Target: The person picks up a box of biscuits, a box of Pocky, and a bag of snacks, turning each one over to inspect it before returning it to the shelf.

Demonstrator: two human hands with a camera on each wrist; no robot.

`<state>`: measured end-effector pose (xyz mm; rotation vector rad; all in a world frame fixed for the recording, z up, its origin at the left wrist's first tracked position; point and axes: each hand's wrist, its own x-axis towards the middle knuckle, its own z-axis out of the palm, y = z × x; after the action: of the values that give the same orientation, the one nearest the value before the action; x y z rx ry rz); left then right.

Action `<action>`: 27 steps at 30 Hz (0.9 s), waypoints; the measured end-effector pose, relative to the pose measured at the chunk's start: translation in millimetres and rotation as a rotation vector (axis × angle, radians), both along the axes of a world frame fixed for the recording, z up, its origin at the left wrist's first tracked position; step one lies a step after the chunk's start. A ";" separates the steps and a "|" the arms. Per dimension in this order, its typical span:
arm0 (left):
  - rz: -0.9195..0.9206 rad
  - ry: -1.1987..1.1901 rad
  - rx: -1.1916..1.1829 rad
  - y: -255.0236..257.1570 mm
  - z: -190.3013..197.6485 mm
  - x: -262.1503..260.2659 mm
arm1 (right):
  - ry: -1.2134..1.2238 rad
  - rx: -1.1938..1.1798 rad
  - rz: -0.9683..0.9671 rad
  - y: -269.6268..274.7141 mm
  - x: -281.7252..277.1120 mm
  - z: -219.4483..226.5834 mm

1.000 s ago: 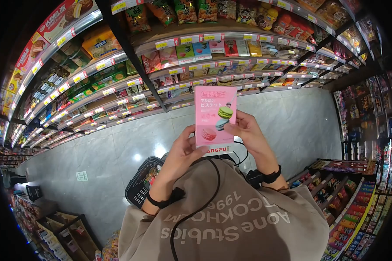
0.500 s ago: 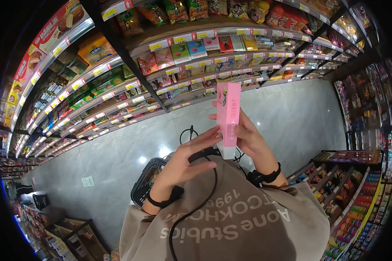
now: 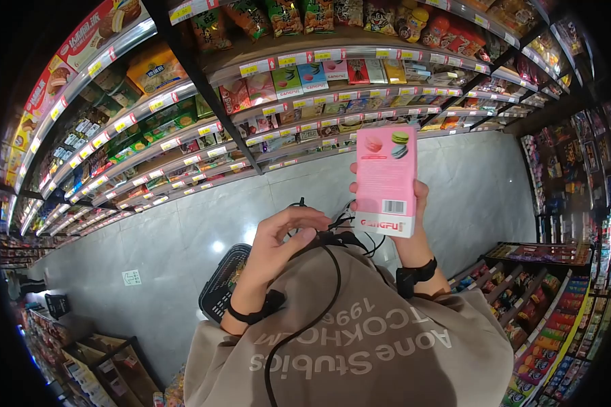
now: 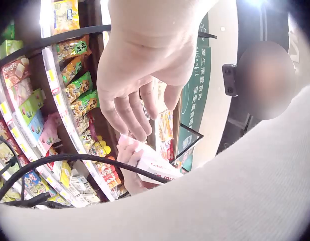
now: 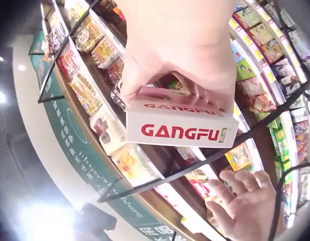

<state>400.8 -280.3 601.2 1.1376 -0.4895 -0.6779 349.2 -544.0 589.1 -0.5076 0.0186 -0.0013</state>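
A pink biscuit box point(image 3: 385, 180) stands upright in my right hand point(image 3: 419, 224), its back face with barcode and macaron pictures toward me. Fingers wrap its left edge and the thumb lies along its right edge. In the right wrist view the white bottom end of the box point(image 5: 182, 128) reads GANGFU, with the right hand point(image 5: 180, 60) gripping behind it. My left hand point(image 3: 282, 237) hovers to the left of the box, holding nothing, fingers loosely bent. The left wrist view shows the left hand point(image 4: 145, 75) with fingers hanging relaxed, overlapping the box there.
Shelves of packaged snacks point(image 3: 332, 74) run across the front, with similar coloured boxes point(image 3: 288, 81) on one tier. A black shopping basket point(image 3: 214, 288) is at my left side. Black cables point(image 3: 336, 278) hang over my shirt. A low snack rack point(image 3: 529, 298) stands at the right.
The box was held in both hands, front toward me. The left hand let go, and the right hand turned the box to its back and shifted it right.
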 end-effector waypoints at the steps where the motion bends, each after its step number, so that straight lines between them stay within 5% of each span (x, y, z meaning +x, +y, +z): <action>1: -0.001 0.012 0.023 1.4 1.5 0.4 | -0.023 0.001 0.038 0.0 0.6 -0.4; 7: -0.004 -0.011 0.035 2.2 -1.5 -1.7 | 0.134 -0.409 0.216 25.7 6.4 3.4; 9: 0.071 -0.036 0.063 -5.0 7.1 -5.6 | 0.038 -0.664 0.132 40.1 12.1 4.4; 11: 0.115 -0.013 0.061 -7.5 -3.8 -2.9 | 0.073 -0.719 -0.002 50.8 13.3 10.1; 18: 0.154 0.202 0.047 1.4 -6.2 2.5 | 0.062 -0.777 0.089 48.8 15.5 11.6; 27: 0.243 0.170 0.065 -2.1 -7.0 4.3 | 0.115 -0.877 0.270 42.9 17.5 5.9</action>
<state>405.1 -282.4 594.2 1.1670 -0.1818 -0.5748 366.8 -501.1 595.0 -1.3833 0.0630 0.2950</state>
